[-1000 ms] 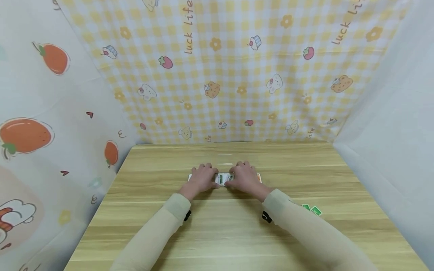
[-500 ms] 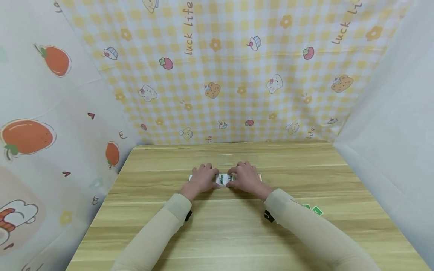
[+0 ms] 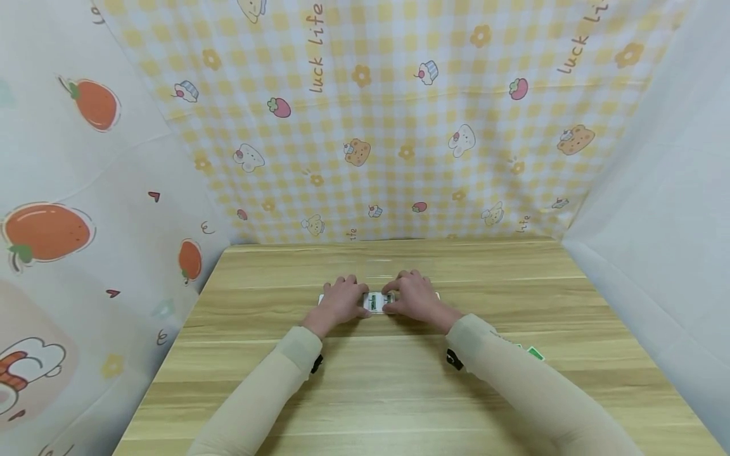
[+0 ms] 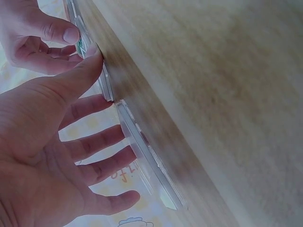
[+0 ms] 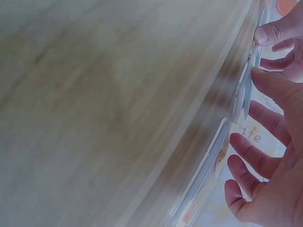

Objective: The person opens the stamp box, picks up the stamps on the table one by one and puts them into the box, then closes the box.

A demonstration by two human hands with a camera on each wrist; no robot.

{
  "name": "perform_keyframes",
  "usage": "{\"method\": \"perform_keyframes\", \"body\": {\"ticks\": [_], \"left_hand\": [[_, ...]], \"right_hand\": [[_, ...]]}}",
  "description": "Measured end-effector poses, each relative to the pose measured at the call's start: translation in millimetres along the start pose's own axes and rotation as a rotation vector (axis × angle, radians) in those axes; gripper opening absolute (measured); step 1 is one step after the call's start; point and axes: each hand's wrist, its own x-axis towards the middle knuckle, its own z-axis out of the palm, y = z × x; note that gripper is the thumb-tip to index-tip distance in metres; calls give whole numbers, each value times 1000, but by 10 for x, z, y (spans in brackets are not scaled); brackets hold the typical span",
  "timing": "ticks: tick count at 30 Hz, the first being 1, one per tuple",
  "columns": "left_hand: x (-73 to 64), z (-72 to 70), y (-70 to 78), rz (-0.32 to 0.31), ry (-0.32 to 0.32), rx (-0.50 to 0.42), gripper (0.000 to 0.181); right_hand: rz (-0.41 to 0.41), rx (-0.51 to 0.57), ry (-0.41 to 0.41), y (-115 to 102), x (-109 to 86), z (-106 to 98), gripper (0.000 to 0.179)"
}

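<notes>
Between my hands in the head view lies a small stack of white cards [image 3: 374, 303] with green print, in what looks like a shallow clear-edged holder [image 4: 108, 87]. My left hand [image 3: 341, 300] grips its left end, thumb at the near edge and index finger at the far edge. At the other end my right hand [image 3: 417, 297] pinches across the cards the same way, thumb and index finger close together. In both wrist views the remaining fingers spread loosely above flat clear-edged pieces alongside, the left piece [image 4: 149, 153] and the right piece [image 5: 201, 172].
A clear flat sheet [image 3: 379, 267] lies behind the hands on the wooden table [image 3: 365, 392]. Green cards [image 3: 535, 353] lie at the right, partly covered by the right sleeve [image 3: 513, 373]. A patterned curtain [image 3: 388, 177] hangs behind the table.
A card under my right fingers looked tilted a second ago; the cards now lie flat and even. My right hand has shifted slightly right, while my left hand keeps its place.
</notes>
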Motion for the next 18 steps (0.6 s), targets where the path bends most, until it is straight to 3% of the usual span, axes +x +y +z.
{"method": "perform_keyframes", "body": {"ticks": [7,14,18], "left_hand": [[16,4,3,3,-2,-3,55],[41,31,-34,10,1,-11,57],[53,38,-58,5,-9,-24,58]], "right_hand": [[-10,0,1,51,32,15,36],[-63,-18,80,85,36,-27,32],[-59,8,84,81,16,-77,32]]}}
